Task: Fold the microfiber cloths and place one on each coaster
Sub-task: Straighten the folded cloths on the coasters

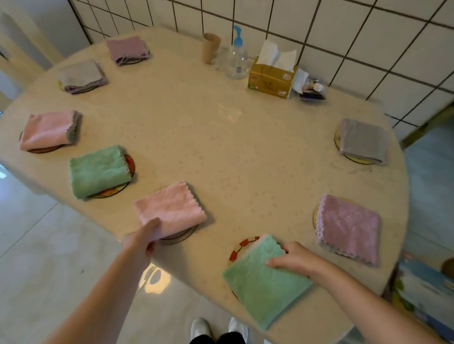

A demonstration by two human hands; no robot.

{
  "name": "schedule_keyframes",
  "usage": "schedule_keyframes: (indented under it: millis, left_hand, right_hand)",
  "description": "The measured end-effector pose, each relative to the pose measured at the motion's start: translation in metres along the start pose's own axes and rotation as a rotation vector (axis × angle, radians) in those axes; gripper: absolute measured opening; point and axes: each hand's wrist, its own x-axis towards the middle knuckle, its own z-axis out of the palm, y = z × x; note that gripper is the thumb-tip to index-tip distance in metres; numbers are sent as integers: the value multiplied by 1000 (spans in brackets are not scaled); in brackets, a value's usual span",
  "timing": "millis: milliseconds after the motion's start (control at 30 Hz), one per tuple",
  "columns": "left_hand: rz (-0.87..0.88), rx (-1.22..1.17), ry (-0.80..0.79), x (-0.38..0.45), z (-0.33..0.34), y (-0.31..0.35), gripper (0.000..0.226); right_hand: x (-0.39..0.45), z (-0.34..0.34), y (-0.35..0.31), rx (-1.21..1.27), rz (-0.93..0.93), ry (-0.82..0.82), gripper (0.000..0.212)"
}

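— Nearest to us, what are the two hands doing?

— Both reach over the near edge of the big beige table (223, 133). The right hand (292, 258) lies on a folded green cloth (263, 280), its fingers (274, 263) curled onto the top while the thumb sits at the cloth's far edge, so it grips that cloth. The cloth covers most of a red-and-white rimmed coaster (243, 245) and overhangs the table edge.

— And the left hand (141, 241)?

— Its fingers (152, 227) pinch the near corner of a folded pink cloth (171, 208), which rests on a round coaster (180, 236) showing just beside the fingertips.

— Where are the other cloths?

— Beyond the left fingers, a green cloth (98, 171), a second pink cloth (48, 130), a grey-mauve cloth (82, 76) and a purple cloth (127, 50), each on its coaster. Past the right fingers, a mauve cloth (349, 229) and, farther, a grey cloth (364, 140), also on coasters.

— Anything smaller?

— Well beyond both hands, by the tiled wall: a yellow tissue box (271, 80), a clear pump bottle (237, 58) and a brown cup (210, 47).
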Motion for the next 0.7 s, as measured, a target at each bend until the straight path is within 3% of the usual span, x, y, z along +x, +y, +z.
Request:
schedule_keyframes:
  millis: [133,267,400,467,533,600,700]
  left_hand:
    - [19,-38,-94,-1,-2,10,42]
    - [58,-72,-238,-4,-8,23,40]
    - [122,18,-466,-5,-12,33,35]
    - [149,136,-544,-1,-14,38,35]
    - [180,317,-513,7,-14,41,36]
    - [226,489,-373,15,-14,43,36]
    - [286,554,-327,23,-11,47,23]
  right_hand:
    - [-7,1,6,142,-18,-9,24]
    - [-19,6,11,466,-9,-94,26]
    - [-22,16,22,912,18,-20,22]
    - [-23,25,33,1012,85,29,22]
    - [-24,34,41,1033,146,76,23]
    - [-26,39,45,1024,150,121,22]
    - [-26,38,42,1007,130,152,23]
